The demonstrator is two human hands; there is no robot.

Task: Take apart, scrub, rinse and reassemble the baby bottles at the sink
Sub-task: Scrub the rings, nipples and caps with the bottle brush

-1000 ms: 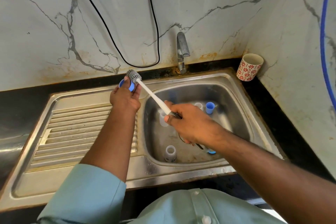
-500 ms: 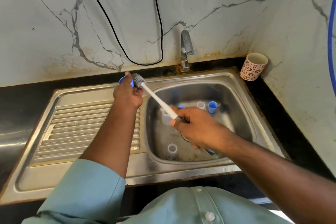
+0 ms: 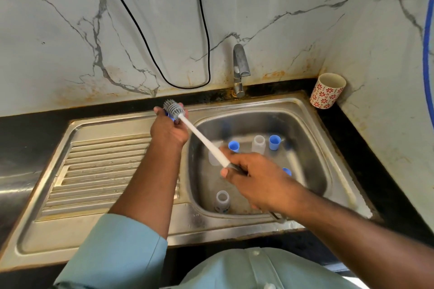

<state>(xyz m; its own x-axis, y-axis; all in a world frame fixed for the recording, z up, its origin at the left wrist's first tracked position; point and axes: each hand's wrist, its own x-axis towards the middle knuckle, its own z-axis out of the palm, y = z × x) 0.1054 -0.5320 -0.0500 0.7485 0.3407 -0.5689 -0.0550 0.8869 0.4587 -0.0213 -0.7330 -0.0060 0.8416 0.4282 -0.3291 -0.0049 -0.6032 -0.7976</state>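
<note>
A small blue bottle part (image 3: 169,117) is held up in the left hand (image 3: 169,129), over the back edge of the drainboard (image 3: 98,166); the fingers are curled round it, and most of it is hidden. A bottle brush (image 3: 187,129) is gripped at its handle by the right hand (image 3: 256,183), fingers closed round it, and its grey bristle head is pressed against the blue part. In the sink (image 3: 312,171) are seen a clear bottle (image 3: 222,201), another (image 3: 258,144), and blue caps (image 3: 234,146) (image 3: 274,142).

No legible text anywhere.
</note>
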